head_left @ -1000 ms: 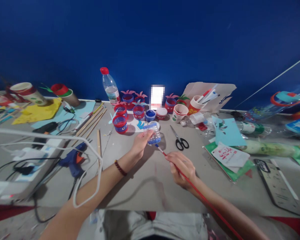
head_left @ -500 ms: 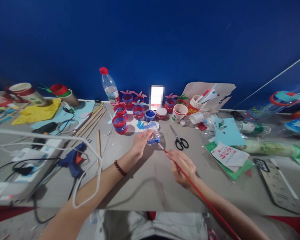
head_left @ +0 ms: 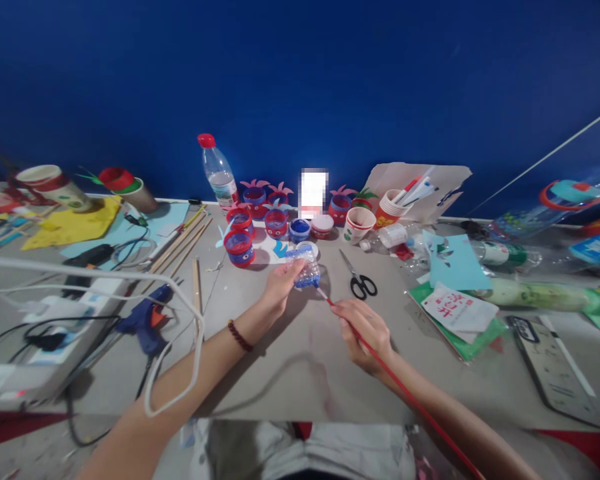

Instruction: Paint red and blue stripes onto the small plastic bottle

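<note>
Brush (head_left: 409, 396) gripped by the right hand (head_left: 371, 330) has reached the plastic cup (head_left: 309, 272) pinched by the left hand (head_left: 279, 288), seemingly painting there.

We find the left forearm (head_left: 215, 358) and right forearm (head_left: 443, 405) converging forward, the left grip (head_left: 279, 285) closed in a thumb-topped pinch, the right grip (head_left: 365, 330) curled pen-fashion, the two apart.
</note>
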A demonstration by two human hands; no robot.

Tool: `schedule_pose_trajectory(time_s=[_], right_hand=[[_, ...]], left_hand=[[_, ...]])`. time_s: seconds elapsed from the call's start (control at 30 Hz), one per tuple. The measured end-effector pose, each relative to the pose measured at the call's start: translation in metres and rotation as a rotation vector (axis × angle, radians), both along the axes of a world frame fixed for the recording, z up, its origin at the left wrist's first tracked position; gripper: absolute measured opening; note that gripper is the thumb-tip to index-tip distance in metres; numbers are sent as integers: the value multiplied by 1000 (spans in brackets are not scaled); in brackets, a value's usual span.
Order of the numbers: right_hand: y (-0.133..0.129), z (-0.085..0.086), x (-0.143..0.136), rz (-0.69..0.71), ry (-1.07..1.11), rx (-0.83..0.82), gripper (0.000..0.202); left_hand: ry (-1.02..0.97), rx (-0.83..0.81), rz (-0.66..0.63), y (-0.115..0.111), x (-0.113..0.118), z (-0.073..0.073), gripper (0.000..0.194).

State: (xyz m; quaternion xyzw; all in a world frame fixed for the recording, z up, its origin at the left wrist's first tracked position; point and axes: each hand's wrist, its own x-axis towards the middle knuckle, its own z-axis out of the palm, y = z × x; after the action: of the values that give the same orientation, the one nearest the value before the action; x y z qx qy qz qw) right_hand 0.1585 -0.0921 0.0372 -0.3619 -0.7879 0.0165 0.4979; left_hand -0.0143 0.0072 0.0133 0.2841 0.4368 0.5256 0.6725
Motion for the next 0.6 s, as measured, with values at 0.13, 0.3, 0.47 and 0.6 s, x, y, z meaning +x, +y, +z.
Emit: schedule_pose_trajectory(time_s=[0.13,0.3,0.47,0.6], right_hand=[[-1,0,1,10,15,36,34],[0,0,1,-6,-8,1,35],[1,1,1,0,7,22,33],[1,-1,3,10,1,7,33]], left_hand=[[-2,5,-11,0,0,0,40],[16,8,-19,-1,0,1,40],[22,-14,0,-1,0,2,41],[23,-19,-14,0,0,4,40]])
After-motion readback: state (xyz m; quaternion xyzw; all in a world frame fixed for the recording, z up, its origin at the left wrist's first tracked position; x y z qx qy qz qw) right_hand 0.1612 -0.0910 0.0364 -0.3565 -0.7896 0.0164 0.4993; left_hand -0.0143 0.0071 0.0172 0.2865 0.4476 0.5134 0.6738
